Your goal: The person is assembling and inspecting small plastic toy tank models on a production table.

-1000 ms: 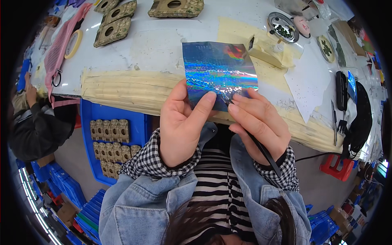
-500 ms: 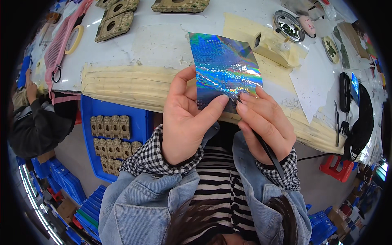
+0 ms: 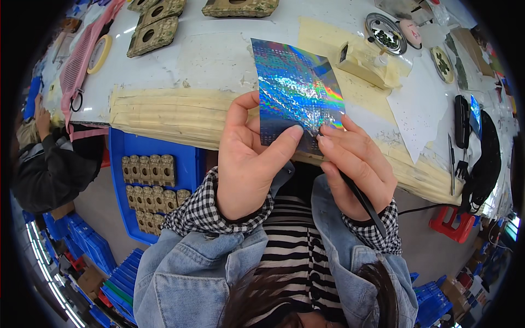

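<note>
A shiny holographic sheet (image 3: 298,82) with rows of tiny marks is held up in front of me, over the table's near edge. My left hand (image 3: 249,153) grips it by its lower left part, thumb on the face and fingers behind. In my right hand (image 3: 358,164) is a pair of black tweezers (image 3: 363,201), its back end pointing down toward my wrist. The tweezers' tips meet the sheet near its lower edge, close to my left thumb. Whether anything is between the tips is too small to tell.
A blue bin (image 3: 123,158) with several camouflage housings (image 3: 150,169) stands below the table at left. On the table are larger camouflage parts (image 3: 153,35), a tape roll (image 3: 99,54), a metal dish (image 3: 383,35) of small dark pieces and a yellowish block (image 3: 366,68). Another person (image 3: 52,169) sits far left.
The sheet has tilted and shifted slightly left and up, so its reflections differ. The tweezers' back end has swung a little to the right. Both hands keep their hold.
</note>
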